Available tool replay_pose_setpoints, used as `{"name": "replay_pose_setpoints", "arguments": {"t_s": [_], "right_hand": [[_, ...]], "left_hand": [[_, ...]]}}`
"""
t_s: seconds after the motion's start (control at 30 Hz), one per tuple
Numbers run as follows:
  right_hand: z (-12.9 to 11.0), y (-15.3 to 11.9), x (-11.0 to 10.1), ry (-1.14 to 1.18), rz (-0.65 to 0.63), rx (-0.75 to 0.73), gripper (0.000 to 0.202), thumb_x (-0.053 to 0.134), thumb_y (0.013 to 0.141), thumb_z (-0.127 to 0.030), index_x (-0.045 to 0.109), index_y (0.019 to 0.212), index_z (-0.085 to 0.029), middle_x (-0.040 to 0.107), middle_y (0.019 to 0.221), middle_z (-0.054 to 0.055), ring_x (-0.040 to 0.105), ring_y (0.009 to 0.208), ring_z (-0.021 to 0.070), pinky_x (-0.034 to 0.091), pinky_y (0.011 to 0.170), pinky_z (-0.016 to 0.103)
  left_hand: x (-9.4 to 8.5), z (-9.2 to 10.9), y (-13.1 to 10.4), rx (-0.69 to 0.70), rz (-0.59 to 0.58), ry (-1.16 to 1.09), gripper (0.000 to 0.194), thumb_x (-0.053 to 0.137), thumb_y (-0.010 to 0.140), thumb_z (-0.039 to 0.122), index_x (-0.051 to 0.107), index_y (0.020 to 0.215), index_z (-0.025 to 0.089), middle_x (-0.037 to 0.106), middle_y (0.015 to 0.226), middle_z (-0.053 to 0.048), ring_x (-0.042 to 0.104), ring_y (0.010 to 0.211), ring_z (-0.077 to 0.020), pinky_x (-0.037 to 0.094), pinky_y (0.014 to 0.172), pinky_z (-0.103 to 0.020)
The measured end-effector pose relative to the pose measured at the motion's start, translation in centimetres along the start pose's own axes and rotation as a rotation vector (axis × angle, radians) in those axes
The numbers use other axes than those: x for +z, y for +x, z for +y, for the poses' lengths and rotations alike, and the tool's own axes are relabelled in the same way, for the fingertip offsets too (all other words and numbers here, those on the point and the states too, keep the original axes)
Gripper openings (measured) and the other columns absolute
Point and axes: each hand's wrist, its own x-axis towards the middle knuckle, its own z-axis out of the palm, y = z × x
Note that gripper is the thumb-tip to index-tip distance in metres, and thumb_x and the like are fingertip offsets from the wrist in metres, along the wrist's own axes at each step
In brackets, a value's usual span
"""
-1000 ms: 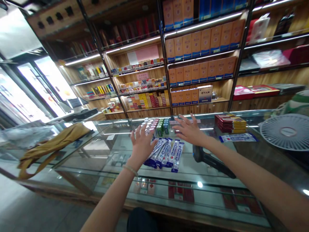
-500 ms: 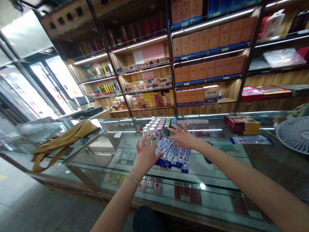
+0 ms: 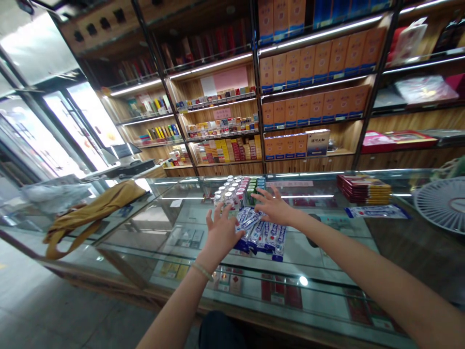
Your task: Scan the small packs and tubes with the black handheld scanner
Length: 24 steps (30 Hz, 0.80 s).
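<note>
A fanned pile of blue-and-white stick-shaped packets [image 3: 267, 237] lies on the glass counter in front of me. My left hand [image 3: 222, 230] is at the pile's left edge, fingers spread and thumb reaching over the packets. From the right, my right hand [image 3: 274, 207] hovers at the pile's back edge, its fingers stretched out and apart. One packet [image 3: 250, 222] lies aslant on top between the two hands; whether a fingertip touches it I cannot tell. Just behind stand rows of small cans [image 3: 228, 194] with white, pink, green and blue colouring.
On the right are a stack of red-and-gold packs [image 3: 363, 189], a single blue-and-white packet [image 3: 378, 212] and a white slatted round basket [image 3: 445, 203]. A mustard-coloured bag [image 3: 98, 211] lies at the left. Shelves of orange boxes [image 3: 316, 106] line the back wall.
The top packet between my hands has turned slightly and lies more crosswise. Both hands have barely moved.
</note>
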Motion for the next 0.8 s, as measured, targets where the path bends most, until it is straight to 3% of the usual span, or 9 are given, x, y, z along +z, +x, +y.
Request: {"name": "replay_pose_setpoints", "arguments": {"t_s": [0.33,0.5,0.8], "right_hand": [[2.5,-2.0,-3.7,0.009,0.172,0.080,0.021,0.076,0.079,-0.034,0.066,0.095,-0.025,0.047,0.157,0.008,0.029,0.150,0.0318,-0.003,0.122,0.060],[4.6,-4.5,-5.2,-0.017,0.232,0.162,0.019,0.073,0.080,-0.033,0.064,0.096,-0.026,0.047,0.156,0.006,0.029,0.150,0.0313,-0.001,0.122,0.059],[7.9,-9.2,-7.2,-0.086,0.252,0.300,0.017,0.068,0.084,-0.036,0.064,0.098,-0.027,0.050,0.154,0.007,0.032,0.148,0.0313,0.003,0.122,0.059]], "left_hand": [[0.1,1.2,1.6,0.175,0.260,0.043,0.016,0.078,0.080,0.033,0.072,0.090,0.022,0.055,0.150,-0.012,0.038,0.147,-0.0359,0.014,0.122,-0.063],[0.6,3.4,3.4,0.246,0.369,0.012,0.015,0.075,0.083,0.035,0.070,0.092,0.023,0.051,0.154,-0.010,0.039,0.146,-0.0351,0.009,0.123,-0.062],[1.4,8.1,7.0,0.341,0.434,-0.023,0.019,0.074,0.084,0.035,0.070,0.099,0.024,0.052,0.154,-0.010,0.038,0.146,-0.0344,0.009,0.123,-0.063]]}}
